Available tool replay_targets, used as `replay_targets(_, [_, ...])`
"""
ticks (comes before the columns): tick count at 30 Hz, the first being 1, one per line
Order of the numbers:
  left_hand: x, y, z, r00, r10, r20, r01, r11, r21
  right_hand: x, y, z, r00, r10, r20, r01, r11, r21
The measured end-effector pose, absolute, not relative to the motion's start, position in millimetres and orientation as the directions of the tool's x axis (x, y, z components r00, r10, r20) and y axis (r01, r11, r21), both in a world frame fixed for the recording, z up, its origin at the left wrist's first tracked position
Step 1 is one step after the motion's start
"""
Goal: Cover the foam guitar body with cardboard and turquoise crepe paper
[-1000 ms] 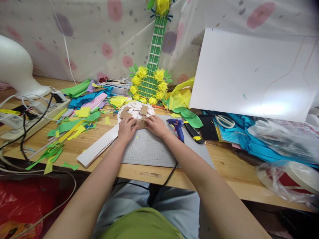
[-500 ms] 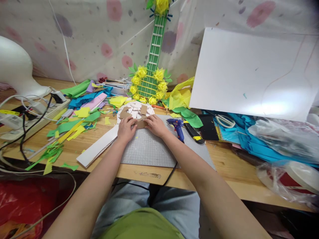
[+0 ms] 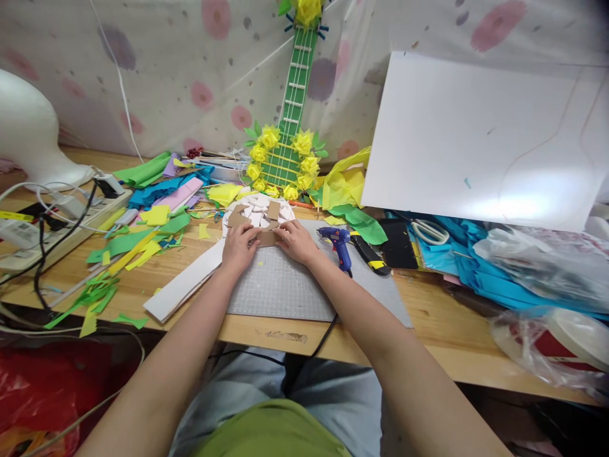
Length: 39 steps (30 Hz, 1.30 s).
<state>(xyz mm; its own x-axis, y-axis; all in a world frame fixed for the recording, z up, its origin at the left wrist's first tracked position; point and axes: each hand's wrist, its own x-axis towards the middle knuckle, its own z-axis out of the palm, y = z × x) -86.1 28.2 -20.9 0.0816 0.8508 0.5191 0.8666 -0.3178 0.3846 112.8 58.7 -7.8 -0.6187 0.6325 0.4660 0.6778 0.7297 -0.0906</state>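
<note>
Both hands pinch a strip of brown cardboard (image 3: 267,238) at the near edge of a round white piece (image 3: 285,209) covered with torn white scraps and cardboard bits. My left hand (image 3: 239,246) has its fingers closed on the strip's left end. At the right end, my right hand (image 3: 295,241) grips it with thumb and fingertips. A flat white strip (image 3: 185,282) runs from the round piece down to the left, beside my left wrist. Under my hands lies a grey cutting mat (image 3: 280,289). The strip's far side is partly hidden by my fingers.
A blue glue gun (image 3: 339,244) and a yellow-black utility knife (image 3: 368,254) lie right of my hands. Behind stands a green paper guitar (image 3: 294,95) with yellow flowers. Coloured paper scraps (image 3: 143,241) and a power strip (image 3: 85,222) are at left, a large white board (image 3: 466,133) at right.
My hands stay on the cardboard strip with almost no movement. The view has shifted very slightly.
</note>
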Motion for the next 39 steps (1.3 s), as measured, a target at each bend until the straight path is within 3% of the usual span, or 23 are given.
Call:
replay_targets(15, [-84, 32, -26, 0.064, 0.851, 0.521, 0.872, -0.301, 0.385, 108, 63, -16, -0.538, 0.714, 0.448, 0.683, 0.681, -0.266])
replay_targets(32, [-78, 31, -21, 0.030, 0.877, 0.479, 0.870, -0.259, 0.419, 108, 62, -25, -0.516, 0.713, 0.475, 0.685, 0.676, -0.271])
replay_targets(39, [-77, 30, -19, 0.035, 0.882, 0.471, 0.880, -0.251, 0.404, 91, 58, -25, -0.392, 0.813, 0.430, 0.804, 0.530, -0.269])
